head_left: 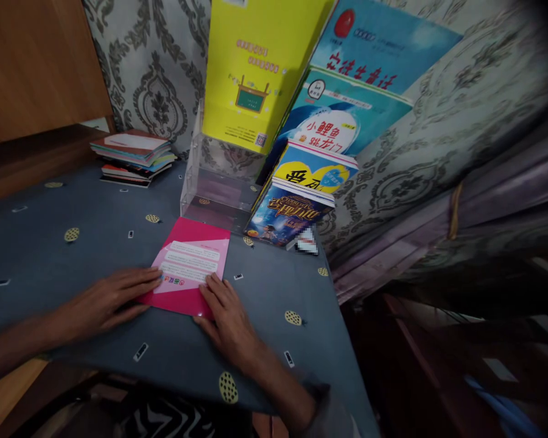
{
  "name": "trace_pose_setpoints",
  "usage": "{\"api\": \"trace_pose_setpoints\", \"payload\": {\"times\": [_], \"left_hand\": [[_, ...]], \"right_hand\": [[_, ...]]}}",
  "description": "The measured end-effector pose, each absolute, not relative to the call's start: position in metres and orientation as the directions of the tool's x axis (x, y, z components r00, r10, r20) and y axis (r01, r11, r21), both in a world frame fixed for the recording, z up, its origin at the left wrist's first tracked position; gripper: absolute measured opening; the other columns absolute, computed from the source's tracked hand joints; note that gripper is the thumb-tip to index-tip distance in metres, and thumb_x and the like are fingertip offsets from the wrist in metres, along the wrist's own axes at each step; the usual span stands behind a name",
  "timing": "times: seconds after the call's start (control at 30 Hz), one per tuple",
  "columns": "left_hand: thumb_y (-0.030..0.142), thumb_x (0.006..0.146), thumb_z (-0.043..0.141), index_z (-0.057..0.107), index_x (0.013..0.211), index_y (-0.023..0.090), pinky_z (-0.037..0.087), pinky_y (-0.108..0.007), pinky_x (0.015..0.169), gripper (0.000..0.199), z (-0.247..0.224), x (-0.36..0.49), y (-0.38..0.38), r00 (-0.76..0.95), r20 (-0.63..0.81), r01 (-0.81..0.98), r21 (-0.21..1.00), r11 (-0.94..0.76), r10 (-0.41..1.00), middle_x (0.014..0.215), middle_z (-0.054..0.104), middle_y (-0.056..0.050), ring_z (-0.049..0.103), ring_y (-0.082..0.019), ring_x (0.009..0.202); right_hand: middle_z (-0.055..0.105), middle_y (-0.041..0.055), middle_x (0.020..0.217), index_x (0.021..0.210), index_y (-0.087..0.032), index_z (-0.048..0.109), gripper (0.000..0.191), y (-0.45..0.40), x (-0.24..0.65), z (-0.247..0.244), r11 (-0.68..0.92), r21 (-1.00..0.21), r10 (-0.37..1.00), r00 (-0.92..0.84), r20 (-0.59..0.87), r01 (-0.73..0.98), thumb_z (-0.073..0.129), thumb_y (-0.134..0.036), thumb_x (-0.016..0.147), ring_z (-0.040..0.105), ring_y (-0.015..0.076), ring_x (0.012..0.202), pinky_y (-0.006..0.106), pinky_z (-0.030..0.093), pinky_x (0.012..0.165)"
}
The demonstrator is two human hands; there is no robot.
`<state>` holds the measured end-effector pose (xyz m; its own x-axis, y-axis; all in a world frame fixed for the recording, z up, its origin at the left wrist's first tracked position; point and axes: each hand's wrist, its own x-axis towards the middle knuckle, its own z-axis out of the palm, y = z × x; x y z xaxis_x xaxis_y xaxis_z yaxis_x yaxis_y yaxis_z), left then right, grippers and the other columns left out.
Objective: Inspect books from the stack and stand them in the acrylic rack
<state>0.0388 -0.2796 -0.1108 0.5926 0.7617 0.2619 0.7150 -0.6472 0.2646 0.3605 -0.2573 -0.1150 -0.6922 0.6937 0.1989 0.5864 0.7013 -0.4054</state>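
Note:
A pink book [189, 295] with a pale text panel lies flat on the blue-grey tablecloth, its far edge close to a clear plastic rack [219, 188]. At the book's left edge rests my left hand [112, 298], fingers stretched out with the thumb apart. My right hand [231, 322] lies on the book's right near corner, fingertips on the cover and thumb by the near edge. Neither hand is wrapped round anything. A yellow book [251, 73] stands upright in the rack.
Right of the rack, a tiered row holds several books, with a dark blue one [287, 213] in front. A stack of books [134, 155] lies at the back left. Patterned wallpaper [158, 91] rises behind, and a purple curtain [393, 237] hangs at right.

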Motion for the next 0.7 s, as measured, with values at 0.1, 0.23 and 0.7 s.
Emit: {"api": "trace_pose_setpoints", "payload": {"times": [0.1, 0.23, 0.7], "left_hand": [[0.047, 0.102, 0.055, 0.041, 0.157, 0.036, 0.052, -0.044, 0.110, 0.058, -0.109, 0.038, -0.286, 0.611, 0.279, 0.705, 0.232, -0.670, 0.740, 0.153, 0.056, -0.004, 0.059, -0.027, 0.135], [0.049, 0.099, 0.060, 0.033, 0.160, 0.034, 0.053, -0.044, 0.109, 0.068, -0.105, 0.040, -0.296, 0.644, 0.276, 0.697, 0.174, -0.695, 0.714, 0.152, 0.057, -0.007, 0.060, -0.028, 0.133], [0.051, 0.086, 0.075, 0.025, 0.163, 0.030, 0.047, -0.036, 0.112, 0.094, -0.106, 0.057, -0.339, 0.712, 0.320, 0.629, 0.102, -0.770, 0.625, 0.147, 0.062, -0.007, 0.064, -0.026, 0.126]], "right_hand": [[0.049, 0.0201, 0.156, 0.149, -0.010, 0.050, 0.056, -0.259, 0.361, -0.115, 0.705, -0.398, 0.692, -0.693, 0.202, 0.587, 0.064, -0.029, 0.097, 0.037, 0.0311, 0.151, 0.057, 0.037, 0.123], [0.047, 0.0209, 0.157, 0.149, -0.008, 0.048, 0.058, -0.266, 0.364, -0.113, 0.720, -0.395, 0.673, -0.712, 0.199, 0.571, 0.065, -0.026, 0.097, 0.035, 0.0319, 0.152, 0.057, 0.036, 0.123], [0.030, 0.0204, 0.166, 0.159, -0.012, 0.032, 0.100, -0.318, 0.399, -0.106, 0.724, -0.439, 0.618, -0.783, 0.072, 0.532, 0.085, -0.044, 0.081, 0.024, 0.0338, 0.156, 0.054, 0.030, 0.126]]}}
